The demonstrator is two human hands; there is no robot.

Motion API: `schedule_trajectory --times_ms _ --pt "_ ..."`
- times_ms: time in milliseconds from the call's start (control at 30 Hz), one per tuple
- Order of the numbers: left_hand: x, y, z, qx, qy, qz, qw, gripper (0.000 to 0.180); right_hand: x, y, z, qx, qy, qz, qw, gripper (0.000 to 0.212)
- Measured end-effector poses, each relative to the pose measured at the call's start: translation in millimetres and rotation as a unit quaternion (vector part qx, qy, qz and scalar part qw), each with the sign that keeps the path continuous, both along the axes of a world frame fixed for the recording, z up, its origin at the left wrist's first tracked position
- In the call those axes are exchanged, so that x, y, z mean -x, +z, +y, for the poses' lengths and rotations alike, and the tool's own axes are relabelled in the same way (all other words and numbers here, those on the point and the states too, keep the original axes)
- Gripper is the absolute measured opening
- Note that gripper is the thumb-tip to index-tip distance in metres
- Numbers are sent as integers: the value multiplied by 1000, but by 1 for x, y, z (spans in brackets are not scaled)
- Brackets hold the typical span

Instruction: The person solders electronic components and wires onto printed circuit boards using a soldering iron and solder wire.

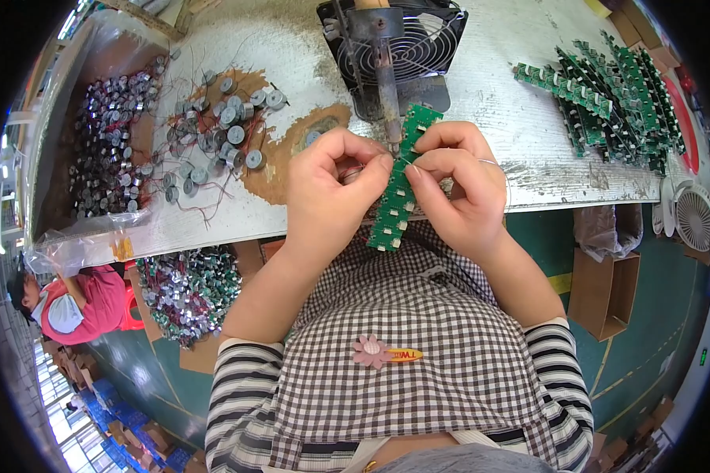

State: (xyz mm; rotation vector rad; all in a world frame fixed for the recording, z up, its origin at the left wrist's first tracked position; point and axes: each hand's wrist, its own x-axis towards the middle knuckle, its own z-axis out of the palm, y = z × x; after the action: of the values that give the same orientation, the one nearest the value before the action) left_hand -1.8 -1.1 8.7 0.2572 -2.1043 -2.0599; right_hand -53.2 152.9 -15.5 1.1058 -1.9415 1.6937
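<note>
Circuit-board strip (390,208), green with white connectors, slants between the person's hands at the worktable's front edge. Around it spreads a green floor (655,299) with yellow lines; above that stands the white, brown-stained worktable (276,47). At its left, a plastic-lined bin (61,110) is full of small motors; below, a cardboard box (201,356) is heaped with silver and green parts. At lower right, a carton (607,296) has a clear bag (607,230) at its top. Right hand (465,181): thumb and forefinger pinch at the strip. Left hand (335,177): thumb and forefinger press together, a silver motor (352,173) behind them; whether they grip a wire cannot be told.
</note>
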Motion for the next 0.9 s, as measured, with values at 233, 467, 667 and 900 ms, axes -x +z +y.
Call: schedule_trajectory --times_ms 233,467,667,900 --pt "-6 -5 0 50 9 8 999 7 -10 -8 -1 -3 3 -42 999 14" --pt "-3 -2 -4 118 -61 -37 990 11 -6 -9 10 10 -54 -35 998 12" --pt "0 20 -79 440 206 215 847 24 -7 -13 10 84 -2 -163 983 5" --pt "-22 17 -133 508 322 88 794 9 -6 -16 7 88 3 -180 980 5"
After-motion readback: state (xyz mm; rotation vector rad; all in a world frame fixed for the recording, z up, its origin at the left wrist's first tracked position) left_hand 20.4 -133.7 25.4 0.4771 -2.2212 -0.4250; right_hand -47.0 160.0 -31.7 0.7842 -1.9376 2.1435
